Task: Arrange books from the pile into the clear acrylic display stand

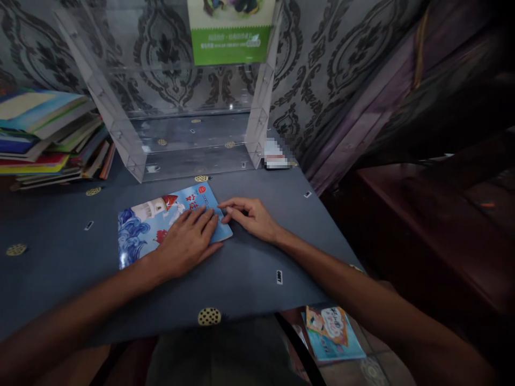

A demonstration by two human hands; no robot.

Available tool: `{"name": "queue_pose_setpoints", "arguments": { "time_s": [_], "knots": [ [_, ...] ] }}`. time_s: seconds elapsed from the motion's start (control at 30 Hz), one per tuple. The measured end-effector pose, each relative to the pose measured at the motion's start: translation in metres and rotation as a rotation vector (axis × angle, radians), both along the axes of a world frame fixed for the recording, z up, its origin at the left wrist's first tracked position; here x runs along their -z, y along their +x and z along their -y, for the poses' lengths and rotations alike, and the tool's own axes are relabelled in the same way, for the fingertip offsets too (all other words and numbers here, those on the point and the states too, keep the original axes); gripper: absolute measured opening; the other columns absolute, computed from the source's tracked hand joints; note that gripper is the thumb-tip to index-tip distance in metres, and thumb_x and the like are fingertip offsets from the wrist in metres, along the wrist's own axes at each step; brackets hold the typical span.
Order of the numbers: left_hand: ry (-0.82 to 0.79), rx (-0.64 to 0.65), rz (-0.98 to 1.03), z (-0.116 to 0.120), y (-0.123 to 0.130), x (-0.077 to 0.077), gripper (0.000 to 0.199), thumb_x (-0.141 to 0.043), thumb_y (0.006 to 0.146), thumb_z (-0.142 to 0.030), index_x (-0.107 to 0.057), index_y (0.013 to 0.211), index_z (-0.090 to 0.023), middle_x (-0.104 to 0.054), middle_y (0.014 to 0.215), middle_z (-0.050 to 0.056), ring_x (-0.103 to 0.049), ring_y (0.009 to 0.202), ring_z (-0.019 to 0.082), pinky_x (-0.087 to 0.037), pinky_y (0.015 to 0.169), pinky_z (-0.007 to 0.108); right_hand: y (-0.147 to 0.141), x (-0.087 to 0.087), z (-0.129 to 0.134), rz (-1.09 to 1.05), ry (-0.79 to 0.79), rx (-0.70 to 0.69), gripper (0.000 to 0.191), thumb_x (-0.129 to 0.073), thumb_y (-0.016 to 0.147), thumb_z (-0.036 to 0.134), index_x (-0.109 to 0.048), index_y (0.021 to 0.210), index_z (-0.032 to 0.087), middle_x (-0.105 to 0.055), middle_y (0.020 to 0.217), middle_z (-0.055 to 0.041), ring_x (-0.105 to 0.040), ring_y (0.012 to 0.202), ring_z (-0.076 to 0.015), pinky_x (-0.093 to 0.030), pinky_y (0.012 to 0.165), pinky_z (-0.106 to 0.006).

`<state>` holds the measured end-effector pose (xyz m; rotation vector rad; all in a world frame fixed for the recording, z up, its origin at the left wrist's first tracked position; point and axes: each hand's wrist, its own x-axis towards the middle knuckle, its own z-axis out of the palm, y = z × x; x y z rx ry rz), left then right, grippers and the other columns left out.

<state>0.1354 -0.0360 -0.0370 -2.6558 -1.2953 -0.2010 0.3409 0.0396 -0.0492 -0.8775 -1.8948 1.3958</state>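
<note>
A blue picture book (151, 212) with a lighthouse, curling waves and red lettering on its cover lies closed and slightly turned on the table. My left hand (187, 238) rests flat across the cover, fingers stretched out, hiding part of the picture. At the book's right edge is my right hand (251, 217), its thumb and forefinger brought close together on the edge; the exact grip there is partly hidden.
A clear acrylic rack (132, 142) stands behind the book, with a green-and-white card (229, 45) at its top. Stacked books (52, 139) fill the left side. Below the table's front edge lie more booklets (333, 338). A pixelated item (277, 154) sits right of the rack.
</note>
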Motion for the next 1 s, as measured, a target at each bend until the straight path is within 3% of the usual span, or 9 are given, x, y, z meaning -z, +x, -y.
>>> {"name": "queue_pose_setpoints", "arguments": {
  "time_s": [0.17,0.43,1.0],
  "knots": [
    [0.052,0.029,0.055,0.0034,0.0031,0.0019,0.042,-0.043,0.103,-0.037,-0.062,0.127,-0.008,-0.068,0.128,0.020,-0.062,0.123,0.034,-0.053,0.099,0.049,0.0017,0.0006,-0.0011,-0.014,-0.013,-0.015,0.029,-0.054,0.093,0.033,-0.071,0.110,0.018,-0.076,0.079,-0.0020,-0.069,0.075,-0.0145,-0.052,0.076,-0.029],
    [0.043,0.009,0.103,0.0036,0.0025,-0.0039,0.041,-0.039,0.104,-0.037,-0.067,0.120,-0.013,-0.071,0.123,0.016,-0.065,0.119,0.031,-0.056,0.098,0.047,0.0021,-0.0008,-0.0014,-0.111,-0.135,-0.044,0.031,-0.059,0.090,0.040,-0.069,0.105,0.016,-0.073,0.078,-0.0018,-0.061,0.058,-0.0091,-0.050,0.060,-0.023],
    [0.056,0.036,0.143,0.0012,0.0016,-0.0061,0.042,-0.033,0.104,-0.029,-0.070,0.115,-0.011,-0.074,0.117,0.015,-0.068,0.113,0.030,-0.061,0.089,0.047,0.0037,-0.0041,-0.0001,-0.111,-0.114,-0.061,0.032,-0.058,0.091,0.039,-0.072,0.108,0.016,-0.073,0.084,-0.0018,-0.054,0.047,-0.0052,-0.047,0.051,-0.021]
  ]
}}
